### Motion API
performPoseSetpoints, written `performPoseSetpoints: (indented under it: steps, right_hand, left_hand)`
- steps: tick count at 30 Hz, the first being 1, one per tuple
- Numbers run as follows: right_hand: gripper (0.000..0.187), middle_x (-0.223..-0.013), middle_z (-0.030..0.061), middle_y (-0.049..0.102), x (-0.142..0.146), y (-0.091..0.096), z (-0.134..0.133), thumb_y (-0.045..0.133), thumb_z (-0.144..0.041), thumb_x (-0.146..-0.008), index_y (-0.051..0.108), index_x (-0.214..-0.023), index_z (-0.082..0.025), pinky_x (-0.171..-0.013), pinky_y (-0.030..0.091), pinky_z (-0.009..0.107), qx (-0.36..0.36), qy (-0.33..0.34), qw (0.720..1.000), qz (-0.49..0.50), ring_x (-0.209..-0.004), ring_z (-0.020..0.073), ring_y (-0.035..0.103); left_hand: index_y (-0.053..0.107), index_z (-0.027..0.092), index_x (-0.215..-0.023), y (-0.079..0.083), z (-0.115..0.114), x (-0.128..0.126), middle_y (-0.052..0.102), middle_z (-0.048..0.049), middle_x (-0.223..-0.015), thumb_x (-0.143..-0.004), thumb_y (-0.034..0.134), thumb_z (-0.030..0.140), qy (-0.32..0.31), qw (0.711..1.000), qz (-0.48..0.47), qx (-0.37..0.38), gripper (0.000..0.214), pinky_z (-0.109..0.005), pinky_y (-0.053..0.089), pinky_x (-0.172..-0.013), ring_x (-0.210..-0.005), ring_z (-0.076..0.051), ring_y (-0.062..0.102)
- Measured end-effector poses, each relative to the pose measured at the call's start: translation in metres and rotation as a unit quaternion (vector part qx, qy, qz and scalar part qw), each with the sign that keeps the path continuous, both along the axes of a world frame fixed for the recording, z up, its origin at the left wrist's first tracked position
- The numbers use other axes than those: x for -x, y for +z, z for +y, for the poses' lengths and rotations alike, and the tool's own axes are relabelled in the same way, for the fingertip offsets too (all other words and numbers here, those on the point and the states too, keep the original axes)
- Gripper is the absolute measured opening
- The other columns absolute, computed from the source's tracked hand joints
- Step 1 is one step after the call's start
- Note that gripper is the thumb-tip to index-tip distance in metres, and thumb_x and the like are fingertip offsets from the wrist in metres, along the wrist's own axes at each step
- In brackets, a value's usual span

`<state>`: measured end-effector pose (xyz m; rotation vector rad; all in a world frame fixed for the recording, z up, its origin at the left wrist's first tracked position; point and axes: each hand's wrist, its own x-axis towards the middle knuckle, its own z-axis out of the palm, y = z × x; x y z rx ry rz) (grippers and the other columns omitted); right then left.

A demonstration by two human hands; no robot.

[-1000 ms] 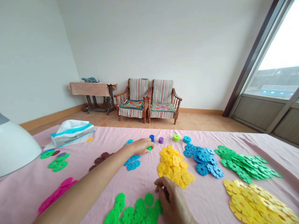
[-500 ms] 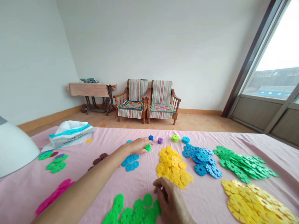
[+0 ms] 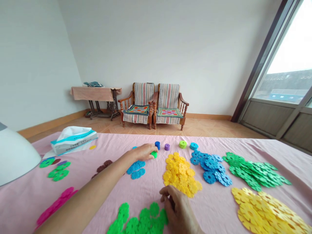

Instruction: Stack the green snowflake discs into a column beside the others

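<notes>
My left hand [image 3: 145,152] reaches across to the far middle of the table. Its fingers are closed round a small bright green stack of flower-shaped discs [image 3: 154,154], just in front of a dark blue stack [image 3: 157,145]. Close to me, my right hand [image 3: 179,206] rests with curled fingers beside a bright green disc pile [image 3: 143,221]; whatever is inside them, if anything, is hidden. A yellow disc pile [image 3: 180,174] lies just beyond it. Light blue discs [image 3: 136,169] lie below my left wrist, and brown discs [image 3: 104,165] are partly covered by that forearm.
Purple [image 3: 167,147], lime [image 3: 182,144] and light blue [image 3: 194,146] stacks stand along the back. Blue [image 3: 212,167], green [image 3: 255,170] and larger yellow [image 3: 265,211] piles spread rightward. Pink discs [image 3: 56,206], a tissue pack [image 3: 74,139] and a white rounded object [image 3: 17,159] are leftward.
The fingers of my left hand have drawn in slightly and bent down over the green stack. My right hand stays where it was.
</notes>
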<state>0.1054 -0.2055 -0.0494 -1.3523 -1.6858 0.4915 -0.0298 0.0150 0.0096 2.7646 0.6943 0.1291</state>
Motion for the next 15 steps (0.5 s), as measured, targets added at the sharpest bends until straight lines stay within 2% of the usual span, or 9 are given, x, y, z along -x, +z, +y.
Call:
performPoseSetpoints:
  steps: [4, 7, 10, 12, 15]
  right_hand:
    - [0.019, -0.07, 0.0012, 0.064, 0.0, -0.001, 0.0, 0.042, -0.011, -0.079, 0.06, -0.084, -0.018, -0.052, 0.038, 0.019, -0.002, -0.004, 1.0, -0.001, -0.057, 0.0112, 0.055]
    - [0.019, -0.07, 0.0009, 0.062, 0.001, -0.005, 0.001, 0.041, -0.012, -0.079, 0.059, -0.085, -0.017, -0.049, 0.038, 0.019, -0.003, -0.013, 0.999, 0.035, -0.054, 0.0104, 0.053]
    - [0.02, -0.072, 0.0014, 0.062, 0.001, -0.008, 0.002, 0.039, -0.015, -0.082, 0.058, -0.088, -0.016, -0.045, 0.038, 0.019, 0.024, -0.023, 0.995, 0.093, -0.048, 0.0089, 0.051]
    - [0.021, -0.073, 0.0017, 0.062, 0.001, -0.007, 0.001, 0.038, -0.016, -0.083, 0.058, -0.089, -0.016, -0.044, 0.038, 0.019, 0.05, -0.02, 0.993, 0.106, -0.047, 0.0084, 0.051]
    - [0.021, -0.074, 0.0022, 0.061, 0.0, -0.004, -0.002, 0.038, -0.016, -0.083, 0.058, -0.09, -0.015, -0.044, 0.038, 0.019, 0.069, -0.012, 0.992, 0.1, -0.048, 0.0082, 0.05]
  left_hand:
    - [0.056, 0.02, -0.108, 0.011, -0.006, 0.004, 0.058, -0.0063, -0.105, -0.072, 0.062, 0.016, 0.012, 0.999, -0.023, -0.028, 0.037, -0.031, 0.04, -0.084, -0.092, -0.02, 0.055]
    - [0.057, 0.02, -0.107, 0.027, -0.025, 0.015, 0.058, -0.0057, -0.105, -0.076, 0.058, 0.016, 0.035, 0.997, -0.057, -0.028, 0.032, -0.029, 0.041, -0.081, -0.086, -0.017, 0.056]
    - [0.061, 0.019, -0.095, 0.04, -0.056, 0.034, 0.061, -0.0021, -0.096, -0.077, 0.056, 0.017, 0.035, 0.997, -0.051, 0.036, 0.019, -0.025, 0.043, -0.074, -0.078, -0.014, 0.057]
    - [0.063, 0.02, -0.09, 0.045, -0.082, 0.048, 0.062, -0.0003, -0.087, -0.077, 0.059, 0.022, 0.014, 0.995, -0.001, 0.096, 0.014, -0.024, 0.042, -0.07, -0.077, -0.015, 0.057]
    - [0.062, 0.023, -0.094, 0.046, -0.12, 0.064, 0.061, 0.0014, -0.084, -0.074, 0.066, 0.027, -0.012, 0.989, 0.046, 0.138, 0.021, -0.024, 0.042, -0.068, -0.076, -0.015, 0.057]
